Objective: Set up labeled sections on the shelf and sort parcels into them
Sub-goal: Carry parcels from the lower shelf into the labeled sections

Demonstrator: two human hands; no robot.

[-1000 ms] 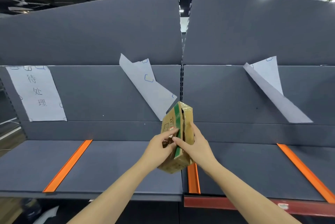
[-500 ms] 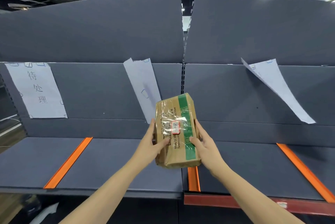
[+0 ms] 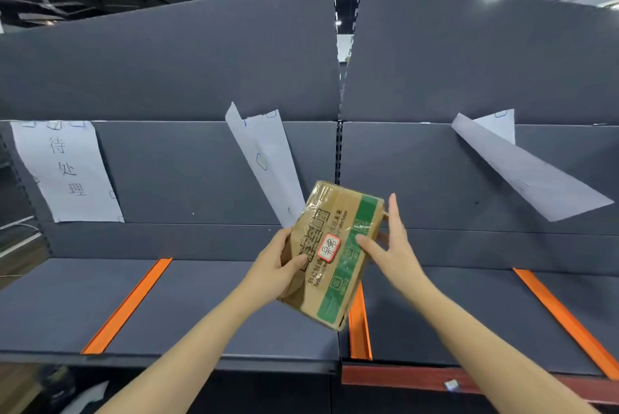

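Centre frame, just below the middle, the parcel [image 3: 338, 256] is held up in front of the shelf [image 3: 201, 306], tilted with its top leaning right, above the middle orange strip [image 3: 360, 330]. My left hand [image 3: 278, 266] grips its left edge, thumb across the printed face. My right hand [image 3: 392, 246] is wide, fingers straight along the right edge and thumb resting on the green band, so I judge it is steadying, not clamping.

It is a brown cardboard box under glossy clear tape, with a small red-bordered sticker [image 3: 329, 248] on the face. I expect it to be light, since one hand seems to carry most of it. The creased corners suggest soft board, and the tape will be slick. I would hold it by the two long edges, not the face.

Orange strips at lower left [image 3: 127, 306] and lower right [image 3: 566, 320] mark off further sections. On the back panel a flat sign [image 3: 67, 172] hangs at left. The middle sign [image 3: 268, 166] and right sign [image 3: 522, 172] have peeled and hang askew, text hidden. The parcel is not yet in any section.
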